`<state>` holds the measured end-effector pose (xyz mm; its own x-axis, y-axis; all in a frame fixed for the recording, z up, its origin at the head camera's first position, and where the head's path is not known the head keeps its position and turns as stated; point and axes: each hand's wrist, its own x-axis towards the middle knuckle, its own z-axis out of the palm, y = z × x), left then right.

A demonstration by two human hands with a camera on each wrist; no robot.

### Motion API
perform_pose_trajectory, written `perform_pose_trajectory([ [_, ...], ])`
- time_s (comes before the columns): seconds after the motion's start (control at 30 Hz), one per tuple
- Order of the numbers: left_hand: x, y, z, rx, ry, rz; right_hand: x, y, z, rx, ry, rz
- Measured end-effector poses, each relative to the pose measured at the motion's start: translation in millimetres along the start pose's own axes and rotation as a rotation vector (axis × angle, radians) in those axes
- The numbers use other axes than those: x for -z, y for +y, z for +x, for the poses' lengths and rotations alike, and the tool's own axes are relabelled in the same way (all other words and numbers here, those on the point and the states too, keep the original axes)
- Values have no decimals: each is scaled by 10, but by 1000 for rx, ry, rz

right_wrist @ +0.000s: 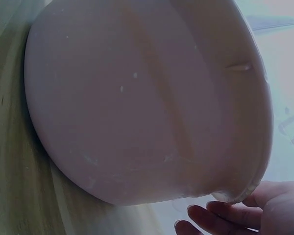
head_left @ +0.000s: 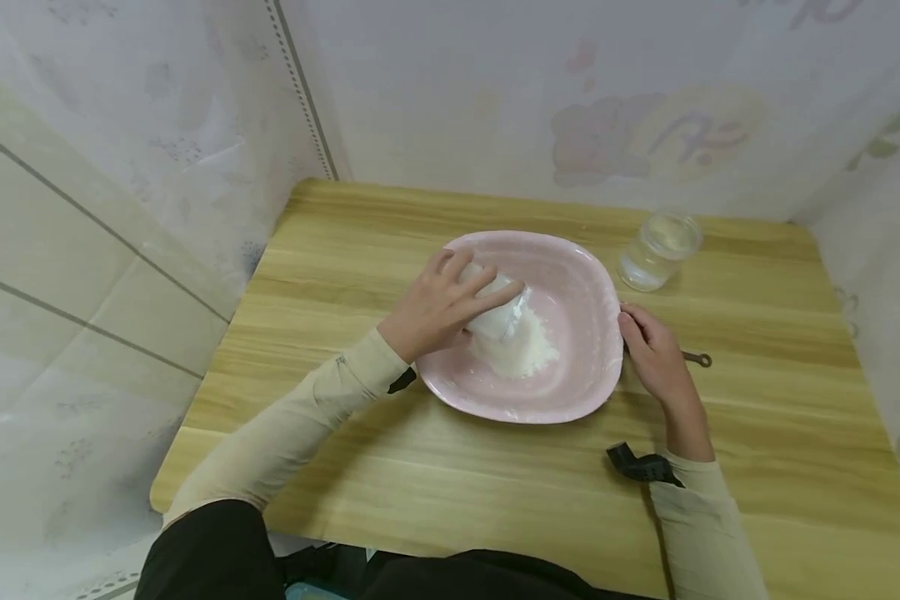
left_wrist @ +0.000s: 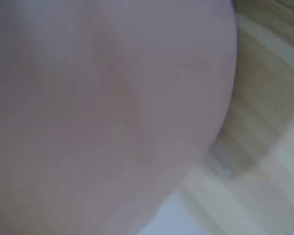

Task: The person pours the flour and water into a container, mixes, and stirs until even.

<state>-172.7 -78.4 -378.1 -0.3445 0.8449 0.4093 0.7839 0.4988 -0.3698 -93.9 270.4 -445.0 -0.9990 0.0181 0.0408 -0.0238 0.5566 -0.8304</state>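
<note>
A pink basin (head_left: 585, 333) sits on the wooden table, with a heap of white powder (head_left: 528, 350) on its floor. My left hand (head_left: 438, 304) reaches over the basin's left rim and grips a whitish, see-through cup (head_left: 495, 323), tilted with its mouth down at the powder. At the opposite rim, my right hand (head_left: 652, 358) pinches the edge, thumb on top and fingers beneath. The right wrist view shows the basin's outer wall (right_wrist: 127, 107) and my right fingertips (right_wrist: 201, 218) under the rim. In the left wrist view the basin's side (left_wrist: 161, 98) is blurred, and the cup is hidden.
Behind the basin on the right stands a clear glass jar (head_left: 656, 258) holding clear liquid. A dark utensil handle (head_left: 697, 359) with a ringed end sticks out behind my right hand. The wooden table (head_left: 457, 483) meets patterned walls at the back.
</note>
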Motion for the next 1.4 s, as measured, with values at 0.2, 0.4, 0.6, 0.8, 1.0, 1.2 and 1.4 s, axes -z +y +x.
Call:
perform_pose_trajectory([
  [0.2, -77, 15, 8, -30, -8, -38, 10, 14, -60, -31, 11, -8],
  [0.4, -113, 18, -69, -27, -34, -42, -92, 63, -95, -21, 14, -1],
  [0.6, -94, 6, -159, -18, -32, -15, -213, 111, -34, -1, -3, 23],
  [0.8, -95, -46, -267, 22, 4, -7, -309, 90, 87, 23, -54, 36],
  [1.0, -52, -112, -414, 33, 11, -9, -412, 60, 216, 34, -98, 49],
  [1.2, -25, -204, -370, 48, 52, 21, -371, 10, 348, 53, -99, 69],
  [1.4, -43, -227, -210, 27, 26, -10, -251, 23, 298, 26, -77, 66],
])
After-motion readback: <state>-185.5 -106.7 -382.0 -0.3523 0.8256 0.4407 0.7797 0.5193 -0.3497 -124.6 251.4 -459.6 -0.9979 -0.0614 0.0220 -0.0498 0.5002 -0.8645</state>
